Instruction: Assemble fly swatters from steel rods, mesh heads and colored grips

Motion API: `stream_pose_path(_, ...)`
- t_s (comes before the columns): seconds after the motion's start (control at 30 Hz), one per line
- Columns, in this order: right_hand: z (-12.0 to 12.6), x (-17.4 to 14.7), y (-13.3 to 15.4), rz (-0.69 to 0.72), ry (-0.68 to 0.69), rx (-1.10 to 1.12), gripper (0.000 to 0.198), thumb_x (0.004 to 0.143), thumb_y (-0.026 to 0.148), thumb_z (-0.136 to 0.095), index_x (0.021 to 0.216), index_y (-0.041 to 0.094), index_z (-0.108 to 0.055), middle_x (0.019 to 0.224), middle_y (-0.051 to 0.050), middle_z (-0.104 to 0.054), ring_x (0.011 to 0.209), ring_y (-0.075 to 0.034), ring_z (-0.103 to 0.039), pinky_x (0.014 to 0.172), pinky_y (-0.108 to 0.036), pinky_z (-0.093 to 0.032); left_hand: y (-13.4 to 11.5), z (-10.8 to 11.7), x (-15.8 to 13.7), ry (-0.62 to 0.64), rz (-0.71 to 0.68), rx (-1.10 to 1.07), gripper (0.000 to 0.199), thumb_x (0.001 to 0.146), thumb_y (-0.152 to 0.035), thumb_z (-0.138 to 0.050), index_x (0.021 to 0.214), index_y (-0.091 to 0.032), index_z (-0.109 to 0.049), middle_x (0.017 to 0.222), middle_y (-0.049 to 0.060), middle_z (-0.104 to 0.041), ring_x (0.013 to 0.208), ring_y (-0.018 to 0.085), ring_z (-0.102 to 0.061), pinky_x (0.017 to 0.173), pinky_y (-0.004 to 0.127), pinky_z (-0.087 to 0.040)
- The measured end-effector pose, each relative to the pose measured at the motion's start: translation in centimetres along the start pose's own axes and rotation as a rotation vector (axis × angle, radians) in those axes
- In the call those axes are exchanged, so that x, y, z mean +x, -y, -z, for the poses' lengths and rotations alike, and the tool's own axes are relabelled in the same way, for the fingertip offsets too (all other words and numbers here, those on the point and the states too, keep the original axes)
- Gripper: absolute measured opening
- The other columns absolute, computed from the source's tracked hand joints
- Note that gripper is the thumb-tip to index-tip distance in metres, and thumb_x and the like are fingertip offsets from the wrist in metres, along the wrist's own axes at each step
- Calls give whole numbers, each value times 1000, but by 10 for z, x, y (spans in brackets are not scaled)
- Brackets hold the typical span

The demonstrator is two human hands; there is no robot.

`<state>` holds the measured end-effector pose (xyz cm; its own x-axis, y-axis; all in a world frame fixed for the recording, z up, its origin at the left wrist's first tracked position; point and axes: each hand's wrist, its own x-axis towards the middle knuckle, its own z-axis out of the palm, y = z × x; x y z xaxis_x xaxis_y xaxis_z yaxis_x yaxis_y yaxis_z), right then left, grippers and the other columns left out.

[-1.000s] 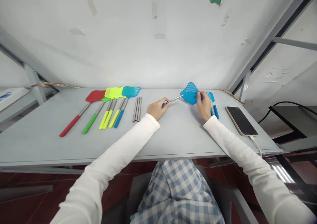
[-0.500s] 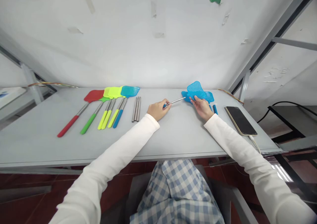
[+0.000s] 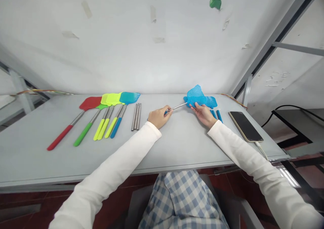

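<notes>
My left hand (image 3: 159,117) is closed around a blue handle, with a thin metal rod (image 3: 178,106) sticking out to the right. My right hand (image 3: 204,115) pinches a blue mesh fly swatter head (image 3: 196,93) near its lower end. The rod's tip reaches the neck of that head; whether it sits inside cannot be made out. More blue swatter heads (image 3: 212,101) lie behind and under the held one. Just right of my right fingers are short blue handles (image 3: 219,115), partly hidden by the hand.
Several metal rods (image 3: 136,117) lie left of my left hand. Farther left are fly swatters with handles: red (image 3: 60,137), green (image 3: 83,134), yellow (image 3: 103,128) and blue (image 3: 116,127). A phone (image 3: 245,126) with a cable rests at the right. A wall (image 3: 113,53) rises behind the table.
The view has shifted slightly, so the table sits lower in the picture. The held swatter head has tilted a little, its neck at the rod's tip. Both hands keep their holds.
</notes>
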<state>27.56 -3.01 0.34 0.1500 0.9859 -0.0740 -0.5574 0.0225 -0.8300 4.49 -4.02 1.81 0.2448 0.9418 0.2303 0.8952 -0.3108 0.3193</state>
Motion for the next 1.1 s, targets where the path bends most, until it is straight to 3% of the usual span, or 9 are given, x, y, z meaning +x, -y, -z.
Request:
stream_pose_path(0.2, 2, -2, -4, 62, 2, -51, 35, 68, 14, -80, 75, 25, -48, 67, 8, -60, 88, -14, -71, 87, -29, -59, 2, 0, -1, 11, -12, -30, 37, 95, -51, -37, 109, -32, -65, 100, 2, -75, 93, 22, -68, 70, 29, -42)
stream_pose_path(0.37, 0, -7, -6, 92, 4, -139, 33, 65, 20, -82, 65, 23, -49, 60, 5, -54, 94, -19, -69, 90, -35, -59, 4, 0, -1, 0, -35, -73, 36, 96, -47, -38, 113, -34, -67, 112, 0, -73, 100, 22, -67, 77, 30, -46)
stream_pose_path(0.7, -8, -19, -9, 153, 38, -146, 46, 62, 25, -85, 54, 24, -40, 51, 5, -36, 93, -23, -68, 87, -41, -59, -2, 2, -7, 14, -26, -118, 38, 96, -46, -40, 119, -33, -67, 108, 1, -75, 98, 23, -68, 78, 30, -47)
stream_pose_path(1.1, -8, -17, -7, 147, 176, -205, 49, 63, 40, -85, 49, 24, -41, 51, 3, -43, 88, -23, -69, 91, -40, -57, -1, 8, -13, -47, -19, -78, 39, 96, -49, -38, 114, -32, -68, 97, 2, -75, 90, 22, -68, 73, 29, -44)
